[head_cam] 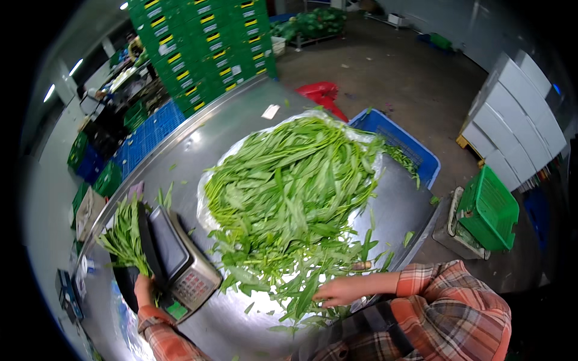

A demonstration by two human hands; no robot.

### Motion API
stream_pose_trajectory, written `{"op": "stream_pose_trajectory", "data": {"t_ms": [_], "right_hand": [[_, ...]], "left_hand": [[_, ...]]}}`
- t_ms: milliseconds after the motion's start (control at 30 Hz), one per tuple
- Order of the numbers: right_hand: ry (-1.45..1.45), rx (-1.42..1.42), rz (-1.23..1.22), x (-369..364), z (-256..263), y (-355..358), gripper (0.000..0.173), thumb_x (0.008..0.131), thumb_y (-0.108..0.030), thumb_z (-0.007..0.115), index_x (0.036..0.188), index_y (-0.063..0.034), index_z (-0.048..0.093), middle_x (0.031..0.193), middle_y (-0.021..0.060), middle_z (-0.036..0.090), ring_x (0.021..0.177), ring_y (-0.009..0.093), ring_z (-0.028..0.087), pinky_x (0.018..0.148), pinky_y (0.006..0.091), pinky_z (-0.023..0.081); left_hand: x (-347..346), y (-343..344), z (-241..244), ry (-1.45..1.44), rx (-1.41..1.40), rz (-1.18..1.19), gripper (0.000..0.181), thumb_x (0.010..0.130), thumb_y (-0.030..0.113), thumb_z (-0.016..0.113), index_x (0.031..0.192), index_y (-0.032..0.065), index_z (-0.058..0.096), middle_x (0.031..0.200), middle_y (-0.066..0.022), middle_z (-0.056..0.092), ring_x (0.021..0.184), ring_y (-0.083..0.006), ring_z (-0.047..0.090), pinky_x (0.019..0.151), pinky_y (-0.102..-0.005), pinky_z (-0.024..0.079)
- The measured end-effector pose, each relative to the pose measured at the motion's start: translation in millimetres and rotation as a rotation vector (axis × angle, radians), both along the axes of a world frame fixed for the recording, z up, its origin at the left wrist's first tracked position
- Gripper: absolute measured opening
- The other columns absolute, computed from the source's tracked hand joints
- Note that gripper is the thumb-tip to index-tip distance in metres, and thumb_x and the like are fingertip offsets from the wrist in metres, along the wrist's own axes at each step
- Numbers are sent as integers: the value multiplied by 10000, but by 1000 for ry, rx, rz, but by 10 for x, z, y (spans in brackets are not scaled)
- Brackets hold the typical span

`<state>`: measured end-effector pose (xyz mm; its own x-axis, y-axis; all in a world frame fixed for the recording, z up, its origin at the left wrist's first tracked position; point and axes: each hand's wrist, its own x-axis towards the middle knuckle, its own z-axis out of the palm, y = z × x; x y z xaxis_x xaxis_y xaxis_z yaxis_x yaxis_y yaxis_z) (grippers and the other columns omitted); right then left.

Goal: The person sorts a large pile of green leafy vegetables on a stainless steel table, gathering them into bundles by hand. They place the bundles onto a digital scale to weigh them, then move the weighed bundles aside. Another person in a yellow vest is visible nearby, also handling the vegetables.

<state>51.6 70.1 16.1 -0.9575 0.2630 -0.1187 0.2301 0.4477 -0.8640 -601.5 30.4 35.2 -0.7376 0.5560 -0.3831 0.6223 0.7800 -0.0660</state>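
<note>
My left hand (143, 289) grips the lower end of a bunch of long-leaved greens (125, 237), which look like water spinach. The bunch lies over the black pan (126, 282) of a digital weighing scale (192, 289). Over on the right, my right hand (338, 291) is low among loose leaves (307, 293) near the front edge of the steel table (235, 316). Its fingertips are against the leaves, and whether they pinch any is unclear. Between and beyond the hands, a large heap of the same greens (289, 180) rests on a clear plastic sheet (205, 212).
A knife-like wooden handle (361, 266) pokes from the leaves. Beyond the table's right edge stand a blue crate (417, 153) holding greens and a green crate (487, 210). Tall stacks of green crates (212, 49) rise behind. A white paper piece (271, 111) lies on the table.
</note>
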Motion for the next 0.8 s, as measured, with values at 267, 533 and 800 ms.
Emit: {"op": "stream_pose_trajectory", "data": {"t_ms": [267, 533, 800], "right_hand": [[307, 523, -945, 755, 389, 2489, 199, 839, -202, 551, 930, -40, 622, 874, 147, 620, 793, 286, 610, 711, 361, 491], [-524, 786, -315, 574, 315, 4036, 688, 729, -31, 559, 1359, -133, 300, 1360, 93, 392, 1259, 242, 371, 1029, 439, 278], [-335, 673, -191, 767, 634, 4487, 376, 653, -155, 638, 1018, -66, 625, 1064, 140, 566, 988, 303, 543, 860, 404, 419]], "left_hand": [[2095, -73, 1026, 709, 857, -602, 537, 813, 190, 599, 1273, -11, 408, 1277, -217, 428, 1170, -369, 401, 998, -429, 292], [4355, -732, 86, -199, 815, -565, 295, 849, 210, 585, 1076, 22, 591, 997, -180, 613, 937, -299, 578, 812, -391, 457], [5517, -375, -30, -404, 580, -16, 280, 879, 203, 537, 1039, -14, 608, 1007, -170, 628, 916, -294, 594, 830, -362, 450]]}}
